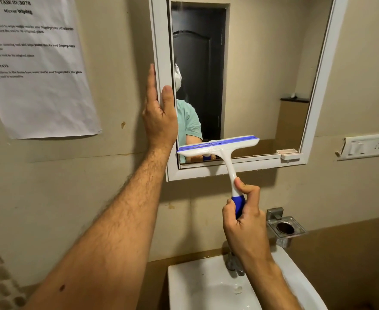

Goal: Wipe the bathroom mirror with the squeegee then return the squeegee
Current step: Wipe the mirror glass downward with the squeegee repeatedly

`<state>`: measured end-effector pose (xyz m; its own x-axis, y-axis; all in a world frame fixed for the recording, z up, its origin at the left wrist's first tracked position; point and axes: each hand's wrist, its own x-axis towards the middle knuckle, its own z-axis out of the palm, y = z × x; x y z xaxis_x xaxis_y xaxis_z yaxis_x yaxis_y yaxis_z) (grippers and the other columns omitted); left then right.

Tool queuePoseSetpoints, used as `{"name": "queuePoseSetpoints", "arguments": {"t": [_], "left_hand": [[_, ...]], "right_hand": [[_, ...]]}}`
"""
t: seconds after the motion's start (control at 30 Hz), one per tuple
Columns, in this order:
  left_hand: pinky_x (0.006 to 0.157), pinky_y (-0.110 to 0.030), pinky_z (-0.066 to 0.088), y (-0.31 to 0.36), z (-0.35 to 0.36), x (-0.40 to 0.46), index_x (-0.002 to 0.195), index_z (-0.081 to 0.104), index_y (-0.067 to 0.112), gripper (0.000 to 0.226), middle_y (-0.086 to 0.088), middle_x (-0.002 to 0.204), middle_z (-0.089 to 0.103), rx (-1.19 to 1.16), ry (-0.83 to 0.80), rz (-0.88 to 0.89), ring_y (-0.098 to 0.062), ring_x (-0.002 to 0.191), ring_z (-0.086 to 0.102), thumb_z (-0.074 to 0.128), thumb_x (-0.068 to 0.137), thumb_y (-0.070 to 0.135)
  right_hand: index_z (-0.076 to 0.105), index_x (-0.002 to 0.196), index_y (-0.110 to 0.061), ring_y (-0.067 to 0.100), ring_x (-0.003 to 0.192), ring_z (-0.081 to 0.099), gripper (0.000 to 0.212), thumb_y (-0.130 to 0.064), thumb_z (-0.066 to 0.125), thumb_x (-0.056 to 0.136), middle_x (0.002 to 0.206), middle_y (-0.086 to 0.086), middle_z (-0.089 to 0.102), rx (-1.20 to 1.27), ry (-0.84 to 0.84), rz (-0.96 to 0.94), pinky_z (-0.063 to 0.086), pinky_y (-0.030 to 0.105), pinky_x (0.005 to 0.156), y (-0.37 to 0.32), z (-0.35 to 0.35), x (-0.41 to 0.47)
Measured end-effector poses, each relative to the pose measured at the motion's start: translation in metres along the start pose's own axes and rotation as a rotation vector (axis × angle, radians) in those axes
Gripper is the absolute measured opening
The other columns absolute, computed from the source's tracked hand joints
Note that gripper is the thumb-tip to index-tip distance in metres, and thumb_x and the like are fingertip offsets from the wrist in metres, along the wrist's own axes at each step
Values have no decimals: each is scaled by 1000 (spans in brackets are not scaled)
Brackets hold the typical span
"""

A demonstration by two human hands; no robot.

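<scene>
Squeegee low on the mirror, left hand steadying the frame.

The left hand (pixel 159 113) lies flat, fingers straight, against the left edge of the white-framed rectangular wall mirror (pixel 262 86). The white plastic squeegee with blue blade and grip (pixel 219 148) lies near the glass's bottom edge, blade roughly horizontal and apparently touching it, handle pointing down-right into the right hand (pixel 244 218), whose curled fingers hide most of the grip.
</scene>
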<state>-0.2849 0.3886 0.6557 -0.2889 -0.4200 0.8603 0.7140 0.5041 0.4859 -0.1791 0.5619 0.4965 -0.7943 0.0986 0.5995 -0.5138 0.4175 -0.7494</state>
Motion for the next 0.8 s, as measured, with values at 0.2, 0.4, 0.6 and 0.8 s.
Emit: {"name": "queuePoseSetpoints", "arguments": {"t": [0.2,0.4,0.6,0.8], "left_hand": [[103,-10,37,-4,0,0,151,29,20,50,3,151,42,35,9,30,-5,131,46,37,103,34],[98,2,27,-2,0,-3,152,26,16,50,0,153,38,80,-3,33,8,125,35,36,105,29],[97,4,25,-1,-1,-4,152,26,15,50,-1,154,37,96,-5,31,6,126,35,35,105,28],[100,2,22,-1,-2,-5,152,26,14,49,0,155,33,119,-15,42,19,125,26,35,105,26]], "right_hand": [[31,106,-61,28,51,57,51,-16,52,95,64,10,55,-10,-17,17,54,47,46,-1,-4,-5],[32,114,-48,26,50,56,44,-14,52,95,63,9,54,-16,-32,35,53,45,45,0,-5,-9],[34,104,-58,23,48,53,45,-17,51,95,60,7,52,-17,-68,64,51,44,45,1,-11,-14],[37,105,-58,8,45,48,43,-17,50,96,59,4,49,72,-60,87,47,29,43,-4,-17,-16]]}}
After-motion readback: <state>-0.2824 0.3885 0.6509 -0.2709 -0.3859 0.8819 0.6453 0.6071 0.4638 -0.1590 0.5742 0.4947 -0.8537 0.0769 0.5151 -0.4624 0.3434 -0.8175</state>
